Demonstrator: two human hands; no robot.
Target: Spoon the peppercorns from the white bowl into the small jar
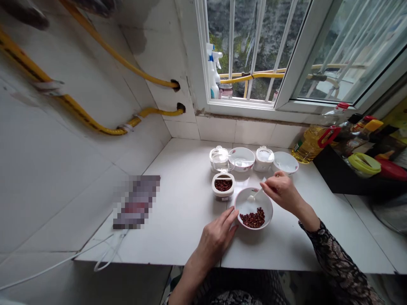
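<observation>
A white bowl (244,207) with a pinkish rim stands on the counter, and dark red peppercorns (254,218) lie in its near part. My left hand (218,233) grips the bowl's left side, fingers at the rim and thumb low near the base. Pinched in my right hand (281,190) is a small white spoon (253,197), its head down inside the bowl above the peppercorns. Just left of the bowl sits a white seasoning jar (223,195) with similar dark red peppercorns under its partly open top.
Behind stand a white lidded jar (218,160), a white bowl (241,160), another jar (264,159) and a second bowl (286,163). An oil bottle (307,144) and a black rack (337,173) of bottles occupy the right. A blurred dark object (136,203) lies left, near a white cable (108,256).
</observation>
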